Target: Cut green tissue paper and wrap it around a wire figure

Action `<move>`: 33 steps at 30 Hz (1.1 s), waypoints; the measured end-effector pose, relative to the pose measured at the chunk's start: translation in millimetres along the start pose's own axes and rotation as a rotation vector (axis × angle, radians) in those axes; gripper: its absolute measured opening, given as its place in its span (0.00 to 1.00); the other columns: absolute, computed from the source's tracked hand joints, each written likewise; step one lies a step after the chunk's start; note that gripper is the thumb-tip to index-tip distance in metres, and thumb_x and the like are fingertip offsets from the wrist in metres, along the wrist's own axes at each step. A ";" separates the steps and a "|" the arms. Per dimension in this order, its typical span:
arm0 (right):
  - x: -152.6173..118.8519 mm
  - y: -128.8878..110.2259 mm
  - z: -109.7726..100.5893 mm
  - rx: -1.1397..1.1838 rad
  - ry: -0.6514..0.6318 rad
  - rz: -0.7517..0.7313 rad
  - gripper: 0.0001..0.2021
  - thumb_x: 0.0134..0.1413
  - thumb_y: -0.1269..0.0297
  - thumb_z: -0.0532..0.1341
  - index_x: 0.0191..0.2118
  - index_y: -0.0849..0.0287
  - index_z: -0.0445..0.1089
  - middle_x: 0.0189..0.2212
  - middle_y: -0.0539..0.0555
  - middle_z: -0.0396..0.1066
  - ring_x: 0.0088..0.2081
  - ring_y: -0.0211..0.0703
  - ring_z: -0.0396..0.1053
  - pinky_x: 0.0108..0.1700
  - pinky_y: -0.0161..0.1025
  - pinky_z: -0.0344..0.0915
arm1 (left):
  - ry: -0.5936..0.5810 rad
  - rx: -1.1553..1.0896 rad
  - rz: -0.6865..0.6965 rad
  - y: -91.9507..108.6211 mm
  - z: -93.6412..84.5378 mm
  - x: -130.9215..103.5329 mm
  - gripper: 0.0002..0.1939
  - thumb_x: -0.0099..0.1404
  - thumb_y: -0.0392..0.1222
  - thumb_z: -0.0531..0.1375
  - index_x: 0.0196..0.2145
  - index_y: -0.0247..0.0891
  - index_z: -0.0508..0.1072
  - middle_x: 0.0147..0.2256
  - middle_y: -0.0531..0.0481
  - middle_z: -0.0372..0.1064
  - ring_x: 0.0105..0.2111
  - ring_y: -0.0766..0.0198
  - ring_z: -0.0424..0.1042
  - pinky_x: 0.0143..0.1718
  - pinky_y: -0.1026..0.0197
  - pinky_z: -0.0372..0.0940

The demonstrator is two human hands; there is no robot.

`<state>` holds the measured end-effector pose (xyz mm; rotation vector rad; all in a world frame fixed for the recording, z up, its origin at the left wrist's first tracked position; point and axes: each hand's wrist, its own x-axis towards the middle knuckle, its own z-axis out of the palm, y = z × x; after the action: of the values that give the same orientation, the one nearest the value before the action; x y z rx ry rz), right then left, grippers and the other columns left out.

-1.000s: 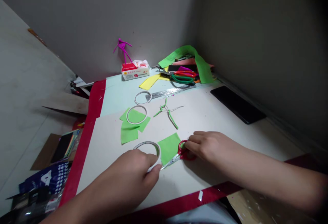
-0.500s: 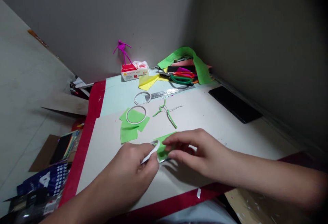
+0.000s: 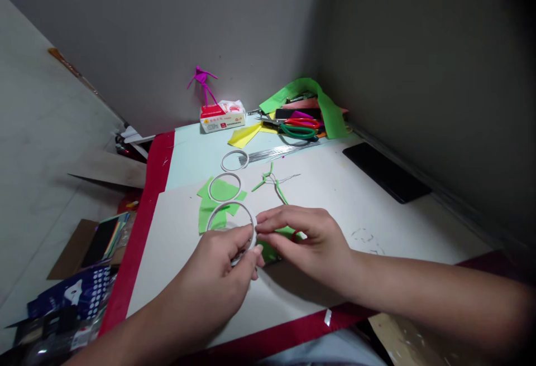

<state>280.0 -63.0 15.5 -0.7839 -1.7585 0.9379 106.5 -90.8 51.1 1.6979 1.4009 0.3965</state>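
My left hand (image 3: 228, 263) is closed around a thin white roll of tape (image 3: 231, 203), its ring tilted up toward me. The fingertips of my right hand (image 3: 307, 237) pinch at that roll's right edge; a loose tape end cannot be made out. A small red thing (image 3: 296, 236) shows by the right fingers, its kind unclear. Under both hands lies a green paper piece (image 3: 268, 250), partly hidden. Just beyond them, a second tape roll (image 3: 225, 187) rests on green paper scraps (image 3: 206, 210). Farther right is a wire figure frame (image 3: 272, 178) partly wrapped in green.
Another tape roll (image 3: 235, 160) lies beside thin metal wires (image 3: 276, 153). At the back stand a purple figure (image 3: 201, 76) and small box (image 3: 221, 123), with yellow paper (image 3: 243, 136), scissors (image 3: 299, 129) and a green strip (image 3: 330, 112). A black phone-like slab (image 3: 385, 172) lies right.
My left hand has turned the tape roll so its open ring faces me. My right fingers have moved left from over the green paper to the roll's edge.
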 end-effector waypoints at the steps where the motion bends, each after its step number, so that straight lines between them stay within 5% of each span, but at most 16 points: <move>1: 0.5 -0.4 -1.1 -0.008 -0.015 0.041 0.06 0.53 0.75 0.61 0.35 0.60 0.74 0.35 0.52 0.77 0.38 0.38 0.74 0.42 0.34 0.69 | 0.000 -0.002 0.004 -0.6 0.7 1.0 0.11 0.68 0.43 0.51 0.30 0.39 0.69 0.27 0.52 0.68 0.28 0.64 0.67 0.29 0.63 0.60; 9: 13.0 -3.2 -11.1 0.089 -0.171 0.314 0.03 0.58 0.69 0.57 0.34 0.60 0.68 0.33 0.52 0.72 0.36 0.38 0.69 0.41 0.37 0.66 | -0.079 -0.091 -0.121 -0.7 -4.7 0.9 0.19 0.69 0.50 0.49 0.25 0.38 0.66 0.19 0.55 0.62 0.22 0.66 0.64 0.26 0.63 0.58; 13: 19.4 -4.0 -22.7 0.125 -0.191 0.390 0.05 0.59 0.65 0.57 0.34 0.59 0.67 0.37 0.54 0.72 0.40 0.42 0.69 0.43 0.40 0.65 | 0.046 0.089 -0.025 0.9 -8.3 0.8 0.19 0.70 0.48 0.48 0.23 0.39 0.63 0.20 0.56 0.58 0.22 0.68 0.59 0.24 0.64 0.53; 18: 19.5 5.3 -37.1 -0.193 -0.095 0.283 0.03 0.56 0.67 0.59 0.31 0.58 0.68 0.43 0.54 0.68 0.49 0.46 0.63 0.53 0.47 0.58 | 0.175 0.404 0.057 -3.4 -7.4 4.4 0.19 0.70 0.47 0.46 0.23 0.39 0.60 0.20 0.56 0.57 0.21 0.68 0.56 0.25 0.62 0.50; 26: -0.8 30.8 -37.7 -0.562 -0.093 0.224 0.04 0.54 0.70 0.59 0.29 0.57 0.69 0.47 0.56 0.62 0.52 0.53 0.54 0.53 0.54 0.54 | 0.055 0.794 -0.002 -5.2 -3.9 18.9 0.16 0.68 0.43 0.46 0.27 0.39 0.68 0.23 0.48 0.71 0.21 0.61 0.65 0.23 0.58 0.43; 33: -1.3 38.7 -37.0 -0.660 -0.108 0.182 0.05 0.55 0.69 0.58 0.30 0.57 0.69 0.47 0.57 0.62 0.50 0.53 0.54 0.50 0.54 0.55 | 0.004 0.934 -0.072 -4.2 0.0 27.7 0.19 0.68 0.42 0.45 0.31 0.37 0.73 0.26 0.43 0.74 0.24 0.55 0.72 0.22 0.58 0.41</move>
<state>318.8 -35.7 -9.4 -1.3469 -2.1476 0.5057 112.5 -65.7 40.2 2.3418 1.7837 -0.3728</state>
